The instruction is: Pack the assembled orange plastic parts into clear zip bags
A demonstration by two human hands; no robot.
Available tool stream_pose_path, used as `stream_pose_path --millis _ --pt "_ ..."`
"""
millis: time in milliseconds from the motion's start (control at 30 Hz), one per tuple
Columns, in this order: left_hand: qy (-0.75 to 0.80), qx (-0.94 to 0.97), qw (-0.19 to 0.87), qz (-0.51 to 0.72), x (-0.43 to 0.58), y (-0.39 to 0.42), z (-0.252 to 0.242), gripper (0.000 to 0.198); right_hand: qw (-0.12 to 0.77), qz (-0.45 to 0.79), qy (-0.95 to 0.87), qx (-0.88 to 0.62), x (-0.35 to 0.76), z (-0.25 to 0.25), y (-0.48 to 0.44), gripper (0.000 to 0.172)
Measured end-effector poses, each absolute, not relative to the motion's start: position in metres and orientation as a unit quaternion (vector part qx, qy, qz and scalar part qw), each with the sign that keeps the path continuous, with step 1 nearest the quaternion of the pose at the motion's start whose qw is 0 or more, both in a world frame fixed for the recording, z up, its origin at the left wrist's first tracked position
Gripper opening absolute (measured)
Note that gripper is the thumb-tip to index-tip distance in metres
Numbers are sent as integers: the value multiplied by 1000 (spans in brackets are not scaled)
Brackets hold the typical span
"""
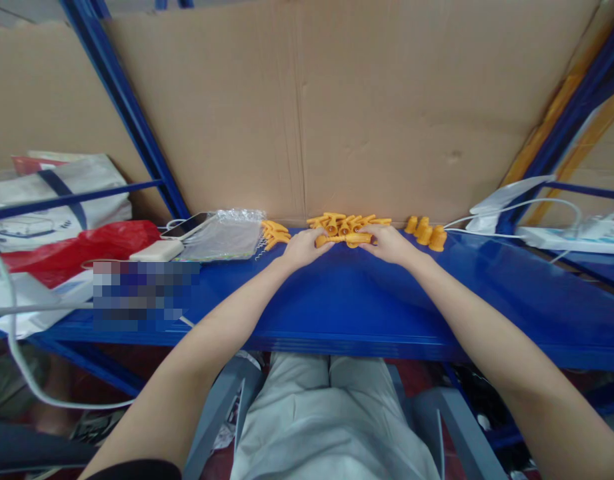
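Observation:
My left hand (305, 247) and my right hand (388, 243) reach to the back of the blue shelf top. Between them is an orange-yellow plastic part (357, 238), lying crosswise; my fingers are closed around its two ends. Whether it is one piece or two end to end, I cannot tell. Just behind my hands lies a heap of similar orange-yellow plastic parts (335, 220), some with round openings facing me. A smaller pile of slim orange-yellow pieces (275, 234) sits left of my left hand. To the right of my right hand stand several orange-yellow cup-shaped pieces (425, 233).
A cardboard sheet (377, 107) rises behind the blue shelf top (347, 307). At left are a clear plastic bag (224, 237), a phone (188, 225), a white box (157, 251), a red bag (101, 243) and cables. A white power strip (571, 239) lies far right.

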State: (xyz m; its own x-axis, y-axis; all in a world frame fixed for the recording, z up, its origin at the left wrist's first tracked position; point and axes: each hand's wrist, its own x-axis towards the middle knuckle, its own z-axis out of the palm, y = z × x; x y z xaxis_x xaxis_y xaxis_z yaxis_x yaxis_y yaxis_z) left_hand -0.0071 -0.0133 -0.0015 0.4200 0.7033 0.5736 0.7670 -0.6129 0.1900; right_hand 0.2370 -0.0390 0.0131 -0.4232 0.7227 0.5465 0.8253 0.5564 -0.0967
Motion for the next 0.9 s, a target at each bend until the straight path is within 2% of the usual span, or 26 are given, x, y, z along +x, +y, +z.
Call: stream_pose_path --millis 133,267,400,533,700,900 --pt "-443 -837 57 -317 -7 -12 -2 29 293 -79 -839 -453 239 11 -36 27" --pt "-454 -832 58 -314 -8 -12 -3 32 354 -27 -826 -438 241 3 -28 33" --pt "-459 -830 55 -314 -8 -12 -3 33 401 68 -804 -434 244 -4 -20 39" --pt "-467 -826 66 -309 -9 -12 -2 31 408 194 -789 -416 250 0 -22 41" --pt "-466 -824 76 -313 -11 -12 -1 32 423 280 -758 -410 253 6 -25 38" --pt "-470 -821 79 -314 -13 -13 0 34 416 386 -702 -430 242 8 -34 24"
